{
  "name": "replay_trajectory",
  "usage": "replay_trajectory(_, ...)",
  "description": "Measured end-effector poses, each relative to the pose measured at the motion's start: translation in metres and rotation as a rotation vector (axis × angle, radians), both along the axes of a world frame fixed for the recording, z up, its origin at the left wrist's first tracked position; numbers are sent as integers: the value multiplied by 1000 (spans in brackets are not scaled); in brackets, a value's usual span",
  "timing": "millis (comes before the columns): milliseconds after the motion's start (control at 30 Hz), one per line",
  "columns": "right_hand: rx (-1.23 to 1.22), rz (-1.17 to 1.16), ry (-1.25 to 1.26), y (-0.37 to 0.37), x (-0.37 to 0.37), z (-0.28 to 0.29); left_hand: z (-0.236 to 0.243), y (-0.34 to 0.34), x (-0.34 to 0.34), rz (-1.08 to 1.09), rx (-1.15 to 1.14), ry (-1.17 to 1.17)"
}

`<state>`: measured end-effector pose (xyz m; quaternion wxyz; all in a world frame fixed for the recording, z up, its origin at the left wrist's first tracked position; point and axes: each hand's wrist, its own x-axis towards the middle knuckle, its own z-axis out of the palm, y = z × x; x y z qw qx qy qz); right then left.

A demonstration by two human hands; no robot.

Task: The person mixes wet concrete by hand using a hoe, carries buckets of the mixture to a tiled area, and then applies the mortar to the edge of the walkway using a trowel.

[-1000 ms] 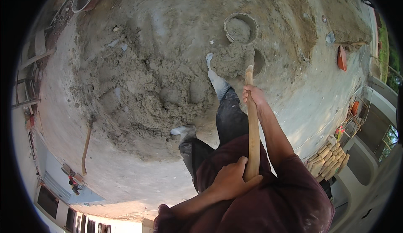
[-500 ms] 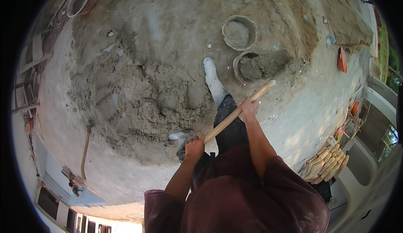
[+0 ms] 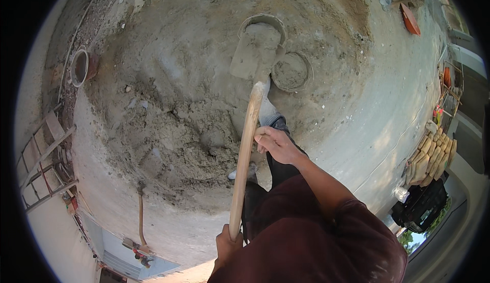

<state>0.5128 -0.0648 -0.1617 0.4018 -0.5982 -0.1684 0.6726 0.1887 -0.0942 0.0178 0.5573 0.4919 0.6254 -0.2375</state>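
Observation:
My left hand (image 3: 227,243) is wrapped round the lower end of a wooden-handled shovel (image 3: 246,148), close to my body. Further up the same handle, my right hand (image 3: 275,143) holds it with curled fingers; part of its grip is hidden. The shovel's broad blade, coated in grey mortar, lies over the left part of the far bucket (image 3: 280,24). Just nearer and to the right stands a second bucket (image 3: 309,74) with wet mortar in it. A heap of wet mortar (image 3: 178,140) spreads over the ground left of my feet.
Another long-handled tool (image 3: 141,214) stands with its head at the heap's near edge. A third bucket (image 3: 92,68) and a metal frame (image 3: 48,155) are at the left. On the right are an orange pan (image 3: 410,20), stacked sacks (image 3: 431,158) and a dark vehicle (image 3: 421,206).
The shovel blade has swung left from the nearer bucket to the far one. My left hand has drawn back towards my body, and my right hand has moved left. The view has shifted.

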Motion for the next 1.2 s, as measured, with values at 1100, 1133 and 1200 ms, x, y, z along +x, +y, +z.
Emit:
replay_trajectory(1100,-580,-1528,102,-103,234,-188,-547,366,497,613,-109,-216)
replay_trajectory(1133,-594,-1573,84,-117,229,-163,-529,341,517,578,-176,-269)
replay_trajectory(1200,-552,-1616,90,-146,221,-116,-507,340,499,646,-90,-181)
